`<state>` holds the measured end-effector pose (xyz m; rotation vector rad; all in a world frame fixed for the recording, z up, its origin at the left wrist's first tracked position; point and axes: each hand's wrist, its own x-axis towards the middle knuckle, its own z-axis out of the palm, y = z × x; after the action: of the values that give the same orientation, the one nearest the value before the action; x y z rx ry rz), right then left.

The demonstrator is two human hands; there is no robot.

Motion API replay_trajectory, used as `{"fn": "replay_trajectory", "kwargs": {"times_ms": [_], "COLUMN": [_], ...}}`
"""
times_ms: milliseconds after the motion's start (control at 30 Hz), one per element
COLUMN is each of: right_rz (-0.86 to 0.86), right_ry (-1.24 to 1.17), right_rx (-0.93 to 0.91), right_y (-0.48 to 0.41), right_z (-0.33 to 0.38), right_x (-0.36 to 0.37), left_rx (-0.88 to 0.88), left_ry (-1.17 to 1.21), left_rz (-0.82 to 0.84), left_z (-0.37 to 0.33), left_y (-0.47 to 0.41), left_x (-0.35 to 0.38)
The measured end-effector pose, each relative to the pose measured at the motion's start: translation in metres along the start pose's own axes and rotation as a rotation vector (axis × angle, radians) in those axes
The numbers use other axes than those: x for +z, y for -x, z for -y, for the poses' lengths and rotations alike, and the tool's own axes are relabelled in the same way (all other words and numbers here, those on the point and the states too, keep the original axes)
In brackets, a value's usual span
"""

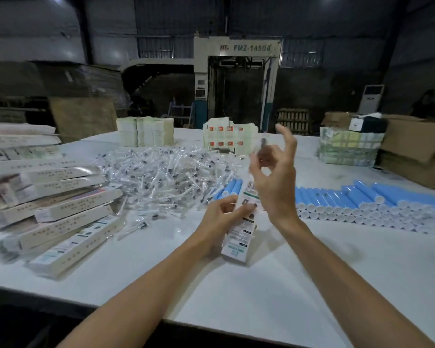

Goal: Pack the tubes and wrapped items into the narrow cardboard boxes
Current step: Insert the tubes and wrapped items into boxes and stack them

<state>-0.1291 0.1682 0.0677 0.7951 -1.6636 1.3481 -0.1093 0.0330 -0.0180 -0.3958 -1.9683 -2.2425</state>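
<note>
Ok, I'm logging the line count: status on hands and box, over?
Left hand grips narrow box, tilted. Right hand pinches a wrapped item above it, blurred. Nothing between item and box.

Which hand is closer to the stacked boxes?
Left. The left hand, holding a box, is right of the stacked boxes; the right hand, pinching a wrapped item, is farther right.

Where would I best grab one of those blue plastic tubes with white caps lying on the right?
Likely by its white capped end, coming from the near side of the white table. The blue plastic tubes lie packed side by side in rows, flanks blocked, while the front row's caps face the person, exposed.
</note>
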Motion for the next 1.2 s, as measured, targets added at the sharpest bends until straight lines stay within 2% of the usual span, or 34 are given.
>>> {"fn": "replay_trajectory", "kwargs": {"times_ms": [100, 133, 200, 300, 500, 633, 767, 967, 1133, 1200], "right_rz": [-0.240, -0.260, -0.227, -0.128, 0.046, 0.179, 0.199, 0.339, 0.224, 0.298], "right_ry": [-0.089, -0.150, -0.207, -0.205, -0.218, -0.093, 0.042, 0.172, -0.002, -0.080], "right_rx": [0.194, 0.257, 0.329, 0.326, 0.431, 0.378, 0.331, 0.340, 0.434, 0.478], "right_y": [-0.008, -0.009, -0.010, -0.008, -0.005, -0.002, 0.003, 0.014, 0.020, 0.023], "right_z": [-0.026, -0.034, -0.040, -0.041, -0.040, -0.036, -0.036, -0.044, -0.042, -0.043], "right_x": [-0.035, -0.049, -0.056, -0.048, -0.041, -0.037, -0.032, -0.030, -0.038, -0.044], "left_rx": [-0.007, 0.019, 0.034, 0.031, 0.078, 0.093, 0.104, 0.185, 0.182, 0.167], "left_ry": [-0.060, -0.091, -0.132, -0.143, -0.140, -0.164, -0.154, -0.119, -0.130, -0.140], "left_rz": [0.005, 0.015, 0.006, 0.022, 0.036, 0.049, 0.049, 0.028, -0.042, -0.045], "left_z": [-0.012, -0.011, -0.013, -0.015, -0.014, -0.011, -0.010, -0.007, -0.010, -0.011], "left_y": [0.004, 0.003, 0.005, 0.006, 0.005, 0.003, 0.002, 0.001, -0.001, -0.001], "left_x": [0.007, 0.006, 0.008, 0.010, 0.010, 0.010, 0.005, 0.005, 0.000, -0.001]}}
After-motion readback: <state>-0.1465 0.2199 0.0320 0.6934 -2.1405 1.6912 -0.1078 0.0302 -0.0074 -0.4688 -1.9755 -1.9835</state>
